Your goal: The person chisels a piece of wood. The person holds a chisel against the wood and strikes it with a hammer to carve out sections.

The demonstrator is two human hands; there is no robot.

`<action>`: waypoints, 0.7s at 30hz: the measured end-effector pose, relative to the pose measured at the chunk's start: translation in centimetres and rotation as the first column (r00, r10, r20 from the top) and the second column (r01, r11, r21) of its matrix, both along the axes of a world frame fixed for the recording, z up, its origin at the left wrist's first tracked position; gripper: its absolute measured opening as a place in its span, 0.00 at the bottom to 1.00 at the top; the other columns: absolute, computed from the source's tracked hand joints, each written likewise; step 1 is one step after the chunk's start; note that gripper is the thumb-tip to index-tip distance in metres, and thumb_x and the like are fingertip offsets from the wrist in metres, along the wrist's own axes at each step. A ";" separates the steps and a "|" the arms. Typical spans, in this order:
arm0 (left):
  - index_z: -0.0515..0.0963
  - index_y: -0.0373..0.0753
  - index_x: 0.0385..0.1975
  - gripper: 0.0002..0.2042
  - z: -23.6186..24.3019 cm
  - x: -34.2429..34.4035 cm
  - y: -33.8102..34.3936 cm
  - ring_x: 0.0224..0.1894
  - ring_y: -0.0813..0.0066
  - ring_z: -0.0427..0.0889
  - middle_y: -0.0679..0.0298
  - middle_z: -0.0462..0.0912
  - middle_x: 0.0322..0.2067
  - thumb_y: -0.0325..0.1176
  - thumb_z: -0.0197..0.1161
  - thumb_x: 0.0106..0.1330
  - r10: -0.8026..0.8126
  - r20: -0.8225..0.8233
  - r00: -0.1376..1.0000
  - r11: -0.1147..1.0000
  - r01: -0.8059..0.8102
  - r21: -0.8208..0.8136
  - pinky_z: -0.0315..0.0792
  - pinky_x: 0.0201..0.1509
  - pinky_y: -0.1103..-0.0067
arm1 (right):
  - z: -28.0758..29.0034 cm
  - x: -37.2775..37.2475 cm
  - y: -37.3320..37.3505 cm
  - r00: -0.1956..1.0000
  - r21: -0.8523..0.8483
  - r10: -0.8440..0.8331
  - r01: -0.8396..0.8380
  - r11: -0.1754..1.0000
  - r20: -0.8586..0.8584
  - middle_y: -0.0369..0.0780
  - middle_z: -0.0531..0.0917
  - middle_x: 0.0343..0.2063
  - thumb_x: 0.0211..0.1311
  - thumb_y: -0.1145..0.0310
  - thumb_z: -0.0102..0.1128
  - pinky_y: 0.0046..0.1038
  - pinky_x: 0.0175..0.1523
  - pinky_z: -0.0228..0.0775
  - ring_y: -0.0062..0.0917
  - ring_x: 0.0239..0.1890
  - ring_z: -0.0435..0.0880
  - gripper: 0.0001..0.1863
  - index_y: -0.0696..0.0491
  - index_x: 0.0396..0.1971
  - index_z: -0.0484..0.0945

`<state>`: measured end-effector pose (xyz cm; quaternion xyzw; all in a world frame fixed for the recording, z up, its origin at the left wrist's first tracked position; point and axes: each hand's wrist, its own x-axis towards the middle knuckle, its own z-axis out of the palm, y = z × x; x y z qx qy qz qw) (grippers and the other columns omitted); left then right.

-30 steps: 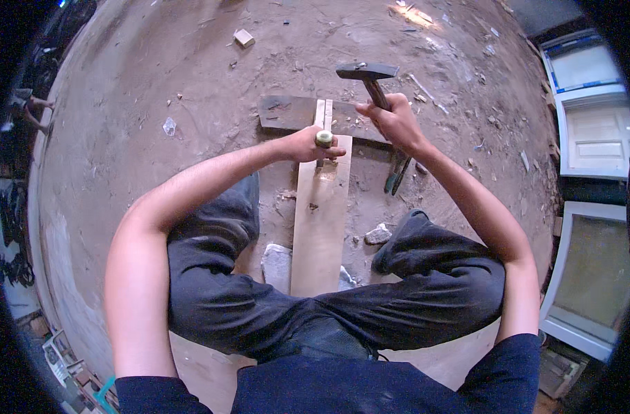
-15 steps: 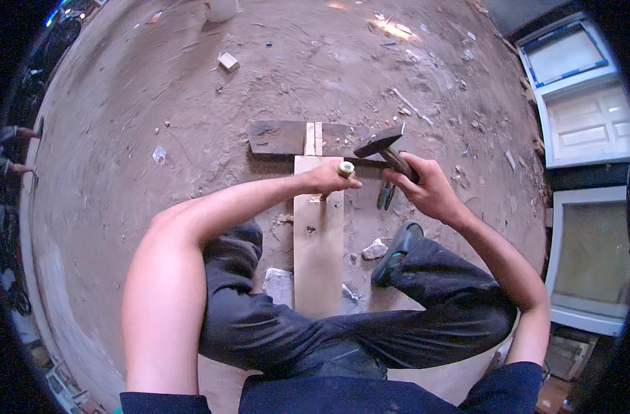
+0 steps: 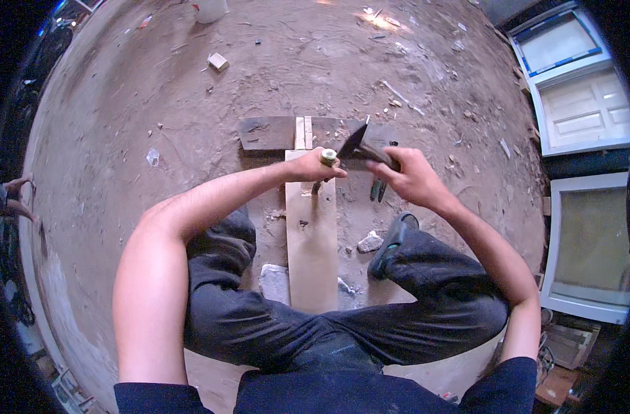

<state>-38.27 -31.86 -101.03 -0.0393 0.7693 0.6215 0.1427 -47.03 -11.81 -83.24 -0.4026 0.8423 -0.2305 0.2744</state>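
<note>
My left hand is closed around an upright chisel, whose round handle end shows above the fist. Its dark blade meets the face of a pale wooden board that lies lengthwise between my legs. In my right hand is a hammer, gripped by its dark handle. The hammer's head is tilted, just right of the chisel's handle end; I cannot tell whether they touch. Beyond my left hand, the board's far end meets a dark crosswise plank with pale wood strips on it.
Green-handled tools lie on the dirt floor near the hammer. Stones and a pale block flank the board. A small wood block and a white bucket are farther off. Framed panels stand at the right.
The hammer has swung left and its head is now closer to the chisel's handle end. My left hand keeps hold of the chisel on the board. The whole view has shifted slightly.
</note>
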 end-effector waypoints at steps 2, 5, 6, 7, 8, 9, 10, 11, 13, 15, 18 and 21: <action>0.70 0.39 0.16 0.18 0.6 0.7 -0.4 0.19 0.84 0.69 0.71 0.71 0.15 0.43 0.66 0.60 -0.006 0.028 1.000 0.996 0.003 0.086 0.65 0.24 0.79 | 0.1 -0.4 -1.2 0.999 -0.142 0.034 -0.038 0.989 -0.025 0.33 0.71 0.12 0.62 0.59 0.60 0.26 0.23 0.59 0.13 0.18 0.66 0.17 0.61 0.29 0.78; 0.70 0.40 0.16 0.19 0.6 1.6 -1.6 0.19 0.84 0.68 0.72 0.70 0.14 0.44 0.66 0.61 0.013 0.016 1.000 0.997 -0.012 -0.076 0.65 0.24 0.79 | 1.1 0.4 -3.6 0.997 -0.343 0.033 -0.008 0.939 0.067 0.29 0.68 0.14 0.64 0.60 0.59 0.25 0.23 0.57 0.13 0.19 0.63 0.16 0.61 0.32 0.79; 0.70 0.40 0.16 0.19 0.4 1.3 -1.3 0.19 0.84 0.68 0.72 0.70 0.14 0.44 0.66 0.61 0.009 0.015 1.000 0.997 -0.008 -0.074 0.65 0.24 0.79 | -0.4 0.1 -3.5 0.997 -0.341 0.028 -0.004 0.940 0.066 0.29 0.68 0.14 0.64 0.60 0.59 0.25 0.23 0.57 0.13 0.19 0.63 0.16 0.61 0.32 0.79; 0.70 0.39 0.17 0.18 0.1 1.0 -1.0 0.20 0.84 0.68 0.72 0.70 0.15 0.43 0.66 0.61 0.062 0.013 0.998 0.998 -0.062 -0.003 0.65 0.25 0.79 | -2.4 -0.2 -3.3 0.995 -0.382 0.063 -0.028 0.924 0.079 0.39 0.72 0.16 0.63 0.58 0.59 0.28 0.26 0.61 0.18 0.20 0.67 0.17 0.61 0.32 0.79; 0.71 0.39 0.18 0.18 0.0 1.1 -0.9 0.21 0.84 0.69 0.72 0.70 0.15 0.43 0.65 0.62 0.121 0.019 0.992 0.990 -0.122 0.064 0.65 0.25 0.80 | -3.2 -0.1 -3.5 0.990 -0.427 0.104 -0.054 0.903 0.093 0.49 0.76 0.18 0.63 0.57 0.58 0.32 0.29 0.65 0.23 0.21 0.71 0.19 0.61 0.32 0.78; 0.72 0.37 0.20 0.16 -0.1 1.1 -1.2 0.22 0.85 0.69 0.72 0.69 0.15 0.42 0.65 0.62 0.090 0.010 0.996 0.993 -0.091 0.076 0.65 0.26 0.80 | -3.5 -0.2 -3.3 0.994 -0.089 0.095 -0.090 0.992 0.046 0.51 0.77 0.19 0.63 0.56 0.58 0.33 0.31 0.67 0.27 0.21 0.73 0.20 0.62 0.33 0.78; 0.72 0.37 0.20 0.16 -0.2 1.3 -1.4 0.22 0.85 0.69 0.72 0.69 0.15 0.42 0.65 0.62 0.089 0.011 0.996 0.993 -0.090 0.075 0.65 0.26 0.80 | -3.9 -0.1 -3.3 0.994 -0.090 0.094 -0.089 0.992 0.047 0.51 0.77 0.19 0.63 0.56 0.58 0.33 0.31 0.67 0.27 0.21 0.73 0.20 0.62 0.33 0.78; 0.73 0.37 0.20 0.16 1.1 1.6 -1.3 0.22 0.85 0.69 0.72 0.70 0.16 0.42 0.66 0.62 0.092 0.010 0.996 0.994 -0.093 0.059 0.66 0.27 0.80 | -4.4 0.3 -3.3 0.991 -0.046 0.133 -0.132 0.990 0.001 0.51 0.77 0.19 0.62 0.55 0.59 0.33 0.31 0.67 0.28 0.21 0.73 0.20 0.62 0.32 0.78; 0.75 0.38 0.23 0.15 -0.4 1.3 -1.8 0.23 0.84 0.70 0.72 0.71 0.17 0.43 0.66 0.61 0.067 -0.009 0.998 0.997 -0.067 0.045 0.67 0.28 0.80 | -4.6 0.5 -3.4 0.993 -0.001 0.104 -0.104 0.995 0.057 0.52 0.78 0.21 0.62 0.56 0.58 0.35 0.31 0.68 0.34 0.22 0.76 0.20 0.62 0.31 0.77; 0.75 0.38 0.23 0.15 0.0 1.0 -1.3 0.23 0.83 0.70 0.72 0.72 0.17 0.44 0.66 0.61 0.061 -0.017 0.998 0.998 -0.061 -0.013 0.67 0.28 0.79 | -5.0 0.1 -3.3 0.994 -0.146 0.088 -0.078 0.986 0.060 0.46 0.74 0.17 0.63 0.59 0.58 0.31 0.29 0.65 0.25 0.21 0.72 0.17 0.62 0.32 0.77; 0.74 0.37 0.21 0.17 -0.4 1.2 -1.4 0.22 0.82 0.70 0.71 0.72 0.17 0.45 0.67 0.60 0.051 -0.068 0.996 0.994 -0.057 -0.090 0.66 0.27 0.78 | -2.5 1.2 -3.7 0.997 -0.274 0.044 -0.025 0.961 0.063 0.43 0.71 0.15 0.64 0.63 0.57 0.27 0.28 0.64 0.18 0.21 0.68 0.14 0.62 0.32 0.77; 0.72 0.38 0.20 0.18 -0.4 0.9 -1.1 0.22 0.83 0.70 0.70 0.72 0.16 0.45 0.67 0.59 0.006 -0.041 0.999 0.999 -0.004 0.034 0.66 0.26 0.78 | -5.8 0.6 -3.1 0.992 -0.258 0.114 -0.122 0.958 -0.047 0.54 0.78 0.23 0.63 0.62 0.55 0.37 0.32 0.68 0.42 0.24 0.79 0.14 0.60 0.35 0.76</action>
